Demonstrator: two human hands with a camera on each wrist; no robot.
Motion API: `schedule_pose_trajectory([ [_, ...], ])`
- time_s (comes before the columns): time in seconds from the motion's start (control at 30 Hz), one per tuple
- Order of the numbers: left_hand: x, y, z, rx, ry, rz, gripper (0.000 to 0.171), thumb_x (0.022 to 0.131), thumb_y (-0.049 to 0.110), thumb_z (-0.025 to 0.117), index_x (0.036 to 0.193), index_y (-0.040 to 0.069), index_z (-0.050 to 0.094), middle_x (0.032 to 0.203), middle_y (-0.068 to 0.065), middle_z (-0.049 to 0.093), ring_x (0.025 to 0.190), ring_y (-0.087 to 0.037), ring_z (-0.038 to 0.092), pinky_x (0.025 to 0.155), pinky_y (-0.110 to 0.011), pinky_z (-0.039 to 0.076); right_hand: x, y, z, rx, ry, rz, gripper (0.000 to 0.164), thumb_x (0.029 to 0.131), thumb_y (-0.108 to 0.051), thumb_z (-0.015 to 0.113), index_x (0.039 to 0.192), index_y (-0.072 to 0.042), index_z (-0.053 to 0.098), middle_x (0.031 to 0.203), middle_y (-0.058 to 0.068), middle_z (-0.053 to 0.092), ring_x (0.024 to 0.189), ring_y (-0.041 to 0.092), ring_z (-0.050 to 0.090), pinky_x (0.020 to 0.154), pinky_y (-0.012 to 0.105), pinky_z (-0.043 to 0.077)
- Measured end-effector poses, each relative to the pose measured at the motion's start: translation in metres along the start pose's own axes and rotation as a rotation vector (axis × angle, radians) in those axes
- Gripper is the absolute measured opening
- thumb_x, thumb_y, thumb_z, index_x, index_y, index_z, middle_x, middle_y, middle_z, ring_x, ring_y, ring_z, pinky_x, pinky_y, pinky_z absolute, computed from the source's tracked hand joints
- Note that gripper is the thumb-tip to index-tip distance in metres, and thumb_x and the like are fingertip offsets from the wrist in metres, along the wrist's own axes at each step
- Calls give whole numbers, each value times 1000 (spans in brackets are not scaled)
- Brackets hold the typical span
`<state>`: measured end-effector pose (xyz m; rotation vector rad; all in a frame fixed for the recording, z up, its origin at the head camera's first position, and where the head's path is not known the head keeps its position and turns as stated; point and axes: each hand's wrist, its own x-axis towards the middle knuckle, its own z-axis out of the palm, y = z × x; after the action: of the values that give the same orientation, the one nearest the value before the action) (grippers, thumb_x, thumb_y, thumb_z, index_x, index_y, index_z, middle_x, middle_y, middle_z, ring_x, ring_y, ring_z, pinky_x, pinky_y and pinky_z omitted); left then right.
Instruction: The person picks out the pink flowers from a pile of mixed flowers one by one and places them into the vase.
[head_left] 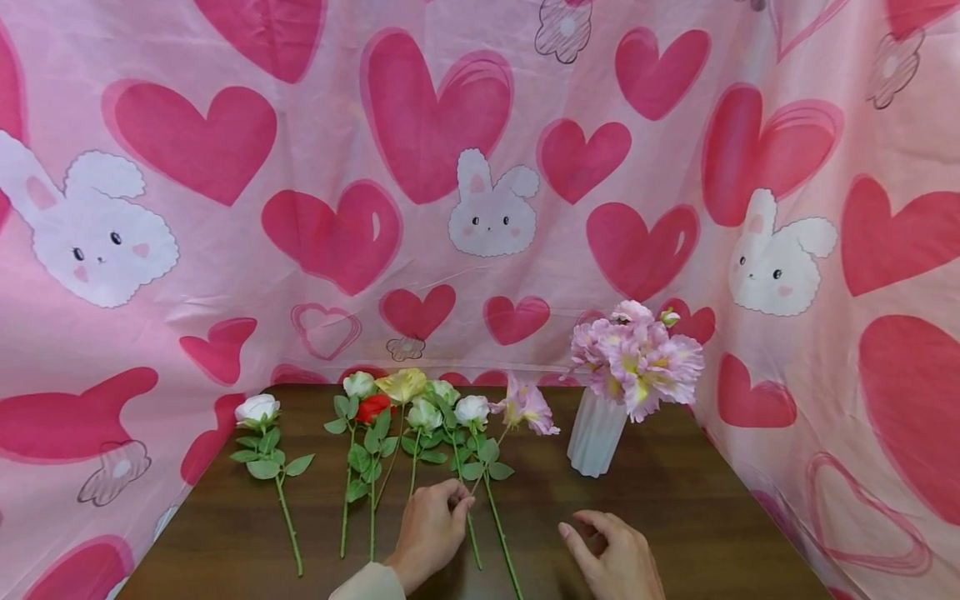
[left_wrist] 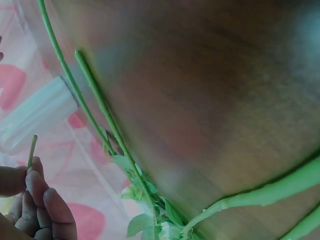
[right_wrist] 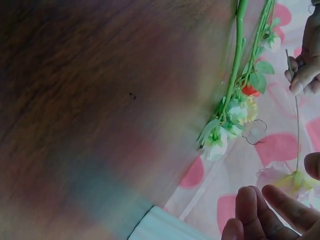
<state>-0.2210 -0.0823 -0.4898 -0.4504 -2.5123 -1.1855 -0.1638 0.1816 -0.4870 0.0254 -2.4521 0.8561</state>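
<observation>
My left hand (head_left: 431, 529) pinches the thin stem of a pink flower (head_left: 527, 408) with a yellow centre, between thumb and fingertips. A short stem end (left_wrist: 33, 150) sticks out past the fingers in the left wrist view. The bloom leans to the right, beside a white rose (head_left: 472, 411) whose long stem lies on the table. My right hand (head_left: 615, 554) hovers at the front right with loosely bent fingers and nothing between them. Behind it stands a white ribbed vase (head_left: 596, 437) holding a bunch of pink flowers (head_left: 637, 358).
Several stems lie on the dark wooden table (head_left: 697, 500): a red rose (head_left: 372, 408), a yellow flower (head_left: 402, 385) and white-green roses (head_left: 425, 415). Apart at the left lies another white rose (head_left: 258, 411). A pink heart-and-rabbit cloth (head_left: 330, 242) hangs around the table.
</observation>
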Motion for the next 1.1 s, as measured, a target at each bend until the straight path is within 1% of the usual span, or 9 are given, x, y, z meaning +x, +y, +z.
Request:
schedule_pose_trajectory([
  [0.13,-4,0,-1,-27,-16,24,17,92,12,77,80,23,71,70,12,67,58,3,53,56,-25,44,0,-1,-1,1,-6,7,14,82,-33,87,87,-25,77,78,-16,63,62,-3,52,55,23,44],
  [0.27,-7,1,-1,-81,-60,38,14,94,12,75,84,21,72,73,9,69,60,3,55,56,-23,46,1,-2,0,-6,-13,11,14,82,-35,87,86,-27,77,76,-20,60,62,-3,51,55,23,44],
  [0.4,-10,2,1,-114,-79,61,13,94,10,75,86,20,72,75,13,68,63,3,56,56,-23,47,0,-3,1,4,-10,-2,15,82,-36,87,86,-26,77,76,-20,60,62,-2,52,55,23,44],
  [0.47,-10,3,2,-108,-77,76,14,93,9,76,85,21,72,75,14,68,63,3,56,57,-23,47,0,-3,2,8,-5,-10,15,82,-36,87,86,-26,77,76,-21,60,61,-2,52,55,23,44],
  [0.6,-11,6,4,-66,-59,98,15,92,11,77,84,23,72,76,17,66,65,4,55,58,-22,46,1,-4,4,17,6,-30,13,82,-33,87,86,-26,77,75,-23,59,61,-3,52,55,23,44],
  [0.73,-11,10,6,-59,-43,124,15,92,10,77,84,21,72,76,16,67,66,4,55,59,-22,46,2,-4,5,25,27,-49,12,81,-29,88,85,-26,77,75,-24,60,61,-1,53,55,23,45],
  [0.83,-10,12,8,-69,-29,157,15,91,9,78,83,21,72,76,12,68,66,4,55,59,-22,46,3,-4,6,31,48,-60,12,81,-29,89,85,-27,77,74,-25,60,61,0,55,56,23,44],
  [1.0,-10,14,12,-58,10,222,15,90,11,79,82,21,71,75,13,68,66,5,54,60,-21,46,4,-5,7,57,91,-101,13,80,-26,89,85,-25,77,74,-25,60,62,1,55,56,22,44],
  [1.1,-11,16,14,-48,27,256,15,89,11,80,82,21,71,75,12,68,66,5,54,60,-21,45,5,-7,8,77,109,-127,12,80,-23,89,86,-22,78,74,-24,60,62,-1,54,56,22,44],
])
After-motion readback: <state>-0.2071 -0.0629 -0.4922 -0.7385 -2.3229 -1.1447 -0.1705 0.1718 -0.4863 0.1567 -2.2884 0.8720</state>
